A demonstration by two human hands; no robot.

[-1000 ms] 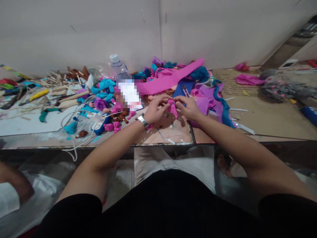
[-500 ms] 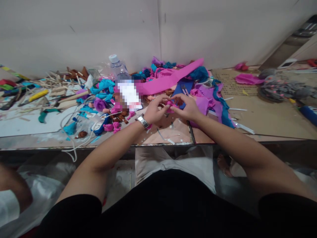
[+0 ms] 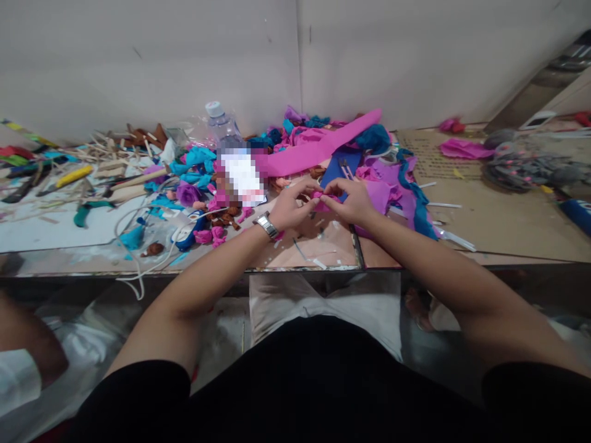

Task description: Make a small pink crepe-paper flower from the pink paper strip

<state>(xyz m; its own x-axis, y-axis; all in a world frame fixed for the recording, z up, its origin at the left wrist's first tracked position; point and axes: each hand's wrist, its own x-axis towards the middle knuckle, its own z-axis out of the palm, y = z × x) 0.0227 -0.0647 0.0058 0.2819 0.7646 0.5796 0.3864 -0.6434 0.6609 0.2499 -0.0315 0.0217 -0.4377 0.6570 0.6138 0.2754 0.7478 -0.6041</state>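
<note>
Just above the bench, my left hand (image 3: 295, 207) and my right hand (image 3: 349, 201) meet fingertip to fingertip. Both pinch a small piece of pink crepe paper (image 3: 318, 195), mostly covered by the fingers. Behind them a long pink crepe paper strip (image 3: 302, 159) runs up to the right. A dark blue sheet (image 3: 345, 165) with a pair of tweezers or small scissors on it lies just beyond my right hand. Purple crepe paper (image 3: 379, 184) spreads to the right of that hand. A pixelated phone (image 3: 244, 178) stands left of the strip.
A water bottle (image 3: 222, 126) stands at the back. Wood sticks, a yellow-handled tool (image 3: 74, 176) and a white cable (image 3: 138, 264) lie to the left, with crumpled paper flowers (image 3: 188, 192). Cardboard (image 3: 503, 215) and a grey bundle (image 3: 517, 161) are on the right. Another person's leg (image 3: 28, 338) shows lower left.
My fingertips have drawn closer together over the pink paper, and the right hand's fingers have curled in more. The things on the bench look the same.
</note>
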